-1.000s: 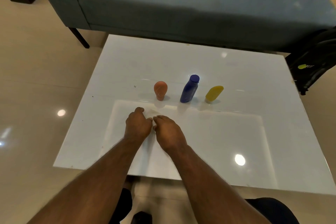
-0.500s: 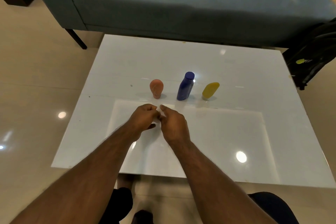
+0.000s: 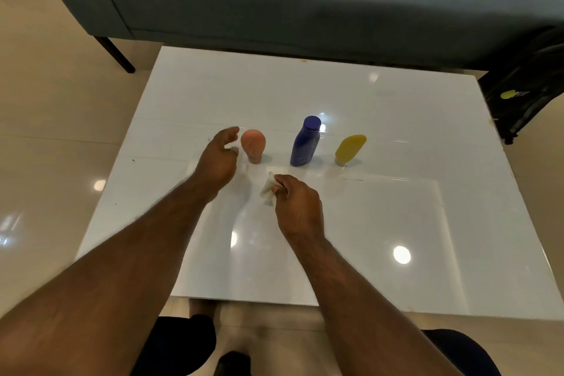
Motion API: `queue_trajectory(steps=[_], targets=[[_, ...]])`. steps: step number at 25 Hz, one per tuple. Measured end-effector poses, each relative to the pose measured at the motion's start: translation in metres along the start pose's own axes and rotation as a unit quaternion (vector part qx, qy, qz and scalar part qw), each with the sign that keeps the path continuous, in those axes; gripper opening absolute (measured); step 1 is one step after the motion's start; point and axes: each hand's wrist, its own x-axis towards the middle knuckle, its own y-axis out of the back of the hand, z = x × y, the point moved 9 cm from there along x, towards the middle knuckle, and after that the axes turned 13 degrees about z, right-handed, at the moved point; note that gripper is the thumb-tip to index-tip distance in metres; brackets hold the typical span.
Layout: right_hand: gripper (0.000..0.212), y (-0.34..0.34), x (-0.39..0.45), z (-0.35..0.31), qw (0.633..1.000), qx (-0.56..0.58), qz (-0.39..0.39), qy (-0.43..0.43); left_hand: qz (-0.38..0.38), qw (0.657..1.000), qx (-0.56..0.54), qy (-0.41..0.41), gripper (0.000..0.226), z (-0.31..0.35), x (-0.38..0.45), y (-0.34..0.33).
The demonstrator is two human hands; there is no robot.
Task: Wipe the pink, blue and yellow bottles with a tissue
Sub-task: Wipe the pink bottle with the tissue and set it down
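Three bottles stand in a row on the white table [image 3: 381, 223]: a pink bottle [image 3: 253, 146] on the left, a blue bottle [image 3: 306, 142] in the middle, a yellow bottle [image 3: 349, 148] on the right. My left hand [image 3: 218, 159] is open, fingers curled just left of the pink bottle, not touching it as far as I can tell. My right hand [image 3: 297, 207] is below the gap between the pink and blue bottles. It pinches a crumpled white tissue [image 3: 268, 189] just above the table.
A teal sofa [image 3: 305, 0] stands behind the table's far edge. A black bag [image 3: 528, 94] sits on the floor at the right. Glossy beige floor tiles surround the table. My knees show below its near edge.
My hands were together on the tissue at the table. Now they have parted: the left has moved up to the pink bottle, the right keeps the tissue.
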Motion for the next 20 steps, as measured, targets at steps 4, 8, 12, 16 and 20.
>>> queue_trajectory(steps=[4, 8, 12, 16, 20], targets=[[0.042, -0.003, 0.003, 0.003, 1.0, -0.005, -0.004, 0.005, -0.096, 0.994, 0.045, 0.007, 0.058, -0.019, 0.001, -0.025], [0.042, 0.001, 0.001, 0.01, 1.0, -0.007, -0.015, -0.004, -0.046, 0.997, 0.064, 0.004, 0.046, -0.015, 0.0, -0.032], [0.038, 0.024, -0.011, 0.008, 0.999, 0.045, 0.021, 0.001, -0.042, 0.997, 0.069, 0.003, 0.048, -0.006, -0.025, -0.023], [0.026, 0.074, -0.049, -0.012, 0.989, 0.08, 0.107, 0.061, -0.106, 0.992, -0.009, 0.066, 0.049, 0.004, -0.095, -0.005], [0.023, 0.121, -0.105, -0.03, 0.978, 0.099, 0.138, 0.122, -0.14, 0.977, -0.108, 0.12, 0.039, 0.022, -0.179, 0.021]])
